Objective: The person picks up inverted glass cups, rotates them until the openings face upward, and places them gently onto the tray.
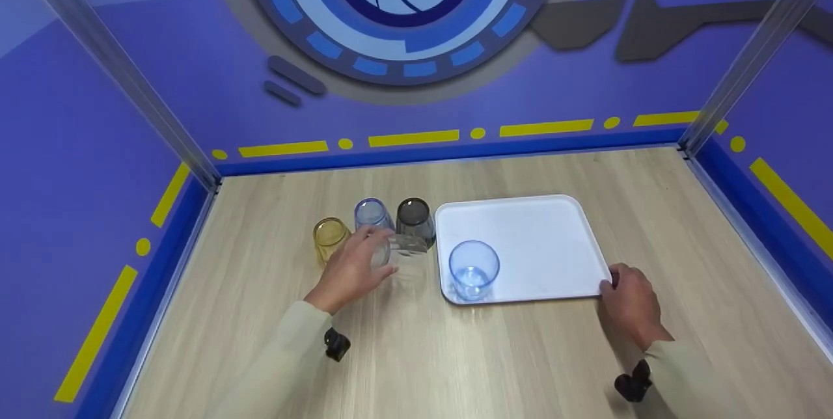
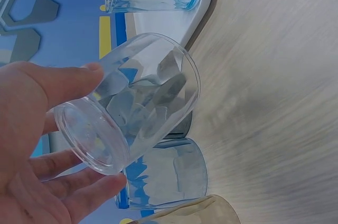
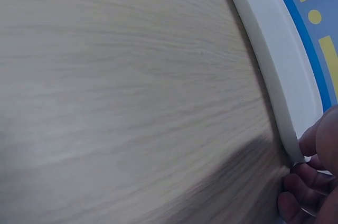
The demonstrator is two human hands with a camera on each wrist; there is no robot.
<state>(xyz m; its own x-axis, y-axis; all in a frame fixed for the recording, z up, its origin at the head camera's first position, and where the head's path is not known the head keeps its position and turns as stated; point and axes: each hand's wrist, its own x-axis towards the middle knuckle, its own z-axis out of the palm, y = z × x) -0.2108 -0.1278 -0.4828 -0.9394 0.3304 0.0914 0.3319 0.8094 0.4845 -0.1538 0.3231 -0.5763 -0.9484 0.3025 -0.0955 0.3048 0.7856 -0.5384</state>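
The left hand (image 1: pixel 351 269) gripped the clear tumbler (image 2: pixel 132 102) near its base, at the tray's (image 1: pixel 553 224) 9 o'clock; it looked rigid, slippery, probably light.

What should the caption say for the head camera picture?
Left hand grips a clear cup beside three upturned cups, while the right hand holds the white tray carrying a blue cup.

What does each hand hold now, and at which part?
The left hand holds a clear glass tilted, thumb and fingers around its base end. The right hand grips the white tray at its near right corner.
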